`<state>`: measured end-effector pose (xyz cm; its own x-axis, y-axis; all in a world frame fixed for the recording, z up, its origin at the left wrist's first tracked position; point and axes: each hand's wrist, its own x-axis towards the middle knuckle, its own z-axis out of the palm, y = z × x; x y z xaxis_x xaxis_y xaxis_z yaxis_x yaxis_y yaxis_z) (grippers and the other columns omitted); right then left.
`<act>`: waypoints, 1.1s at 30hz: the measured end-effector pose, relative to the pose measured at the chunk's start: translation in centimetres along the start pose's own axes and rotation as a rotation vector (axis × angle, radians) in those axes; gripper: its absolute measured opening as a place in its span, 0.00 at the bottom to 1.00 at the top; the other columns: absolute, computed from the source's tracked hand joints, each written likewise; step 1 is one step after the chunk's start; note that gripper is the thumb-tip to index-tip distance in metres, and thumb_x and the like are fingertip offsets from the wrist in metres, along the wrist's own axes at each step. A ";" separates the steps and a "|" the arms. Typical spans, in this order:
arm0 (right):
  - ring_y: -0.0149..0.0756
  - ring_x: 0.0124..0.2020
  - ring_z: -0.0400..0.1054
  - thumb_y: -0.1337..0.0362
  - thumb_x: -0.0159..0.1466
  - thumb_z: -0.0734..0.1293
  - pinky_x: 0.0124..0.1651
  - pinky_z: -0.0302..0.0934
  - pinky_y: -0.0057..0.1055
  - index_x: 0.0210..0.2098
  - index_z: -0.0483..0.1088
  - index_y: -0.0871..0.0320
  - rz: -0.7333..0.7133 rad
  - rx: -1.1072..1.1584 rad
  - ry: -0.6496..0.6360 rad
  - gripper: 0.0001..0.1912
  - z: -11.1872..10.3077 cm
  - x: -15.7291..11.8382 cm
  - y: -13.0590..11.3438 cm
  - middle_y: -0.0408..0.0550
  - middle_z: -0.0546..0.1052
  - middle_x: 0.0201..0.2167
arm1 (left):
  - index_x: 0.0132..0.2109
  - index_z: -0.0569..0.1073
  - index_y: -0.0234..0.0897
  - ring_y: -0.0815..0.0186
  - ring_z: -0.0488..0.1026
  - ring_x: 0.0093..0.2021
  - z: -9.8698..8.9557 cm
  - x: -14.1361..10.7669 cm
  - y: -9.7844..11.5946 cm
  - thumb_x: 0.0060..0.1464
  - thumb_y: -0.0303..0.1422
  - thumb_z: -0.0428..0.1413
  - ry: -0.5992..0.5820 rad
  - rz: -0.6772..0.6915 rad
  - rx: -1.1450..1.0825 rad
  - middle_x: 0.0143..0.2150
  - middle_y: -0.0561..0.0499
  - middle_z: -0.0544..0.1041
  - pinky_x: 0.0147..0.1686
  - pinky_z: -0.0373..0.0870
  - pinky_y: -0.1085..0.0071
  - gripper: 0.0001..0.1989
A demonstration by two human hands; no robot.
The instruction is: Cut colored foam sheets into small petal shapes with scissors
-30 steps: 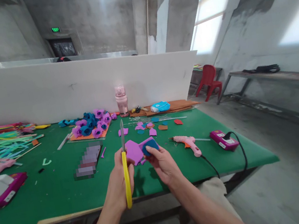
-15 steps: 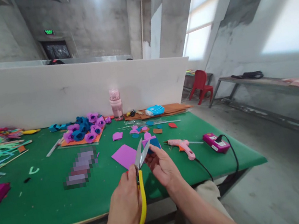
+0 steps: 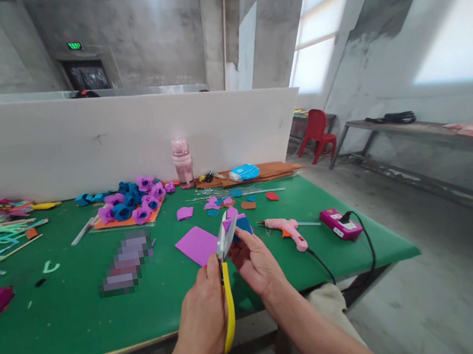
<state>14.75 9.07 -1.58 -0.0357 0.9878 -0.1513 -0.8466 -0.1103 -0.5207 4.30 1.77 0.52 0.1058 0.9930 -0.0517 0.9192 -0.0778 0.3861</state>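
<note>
My left hand [image 3: 202, 305] is closed around the yellow-handled scissors [image 3: 228, 312], whose silver blades point up and away. Pinched in my right hand [image 3: 257, 263] is a small blue and purple piece of craft sheet [image 3: 244, 224], and the blades lie against or just in front of its left side. I cannot tell whether they are cutting into it. A purple square sheet [image 3: 197, 245] lies on the table just left of the blades. Beyond my hands are several small cut pieces, among them a purple one [image 3: 185, 213] and a red one [image 3: 272, 196].
On the green table [image 3: 84, 326], a pink glue gun [image 3: 290, 229] and a magenta power strip [image 3: 341, 224] lie to the right. Purple and blue paper flowers [image 3: 131, 203] are heaped at the back left. A pink bottle [image 3: 183, 163] stands before a white partition [image 3: 119, 136].
The scissor blades have come closer together, and the scissors with my left hand have shifted slightly right. My right hand stays nearly in place, still pinching the blue and purple piece.
</note>
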 end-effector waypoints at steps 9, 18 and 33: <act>0.28 0.26 0.70 0.69 0.49 0.73 0.31 0.65 0.25 0.29 0.74 0.58 0.016 -0.004 -0.016 0.07 -0.1 0.0 -0.1 0.42 0.79 0.27 | 0.59 0.53 0.36 0.57 0.75 0.40 0.5 0.3 -0.2 0.58 0.22 0.43 0.021 0.011 -0.029 0.49 0.40 0.72 0.36 0.65 0.65 0.22; 0.27 0.25 0.69 0.68 0.48 0.74 0.31 0.65 0.24 0.27 0.74 0.57 0.023 -0.019 -0.017 0.07 -0.3 0.0 -0.1 0.40 0.78 0.25 | 0.59 0.54 0.34 0.59 0.75 0.40 0.1 0.1 -0.2 0.57 0.20 0.43 0.010 0.042 -0.073 0.47 0.40 0.73 0.34 0.65 0.68 0.23; 0.28 0.24 0.69 0.68 0.49 0.73 0.30 0.65 0.25 0.27 0.74 0.58 0.044 -0.016 -0.017 0.06 -0.1 -0.2 -0.2 0.42 0.78 0.25 | 0.61 0.53 0.33 0.57 0.73 0.43 0.4 0.0 -0.6 0.54 0.20 0.43 0.030 0.091 -0.139 0.51 0.38 0.70 0.41 0.68 0.63 0.26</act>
<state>14.99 8.88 -1.52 -0.0816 0.9837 -0.1601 -0.8355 -0.1551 -0.5271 3.88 1.75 -0.06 0.1729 0.9848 0.0163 0.8450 -0.1568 0.5113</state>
